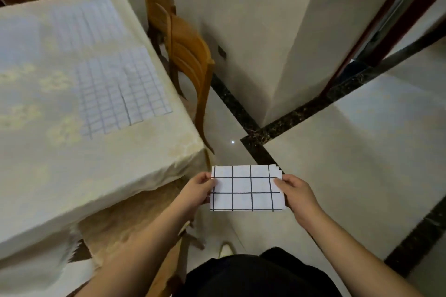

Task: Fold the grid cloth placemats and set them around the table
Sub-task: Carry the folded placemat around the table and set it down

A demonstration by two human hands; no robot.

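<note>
you pinched the folded placemat by its ends, left hand and right hand; folding looked finished, setting it on the table came next.

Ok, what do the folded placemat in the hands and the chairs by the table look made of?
Folded placemat: likely thin woven cloth, matte white with black grid lines; layered edges show at its corner. Chairs: apparently wood, orange-brown with slight sheen on curved slats.

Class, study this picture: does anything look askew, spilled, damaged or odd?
Nothing is spilled or damaged. Both hands, left hand and right hand, hold a neatly folded grid placemat over the floor. On the table, the nearer placemat lies slightly skewed to the table edge.
</note>
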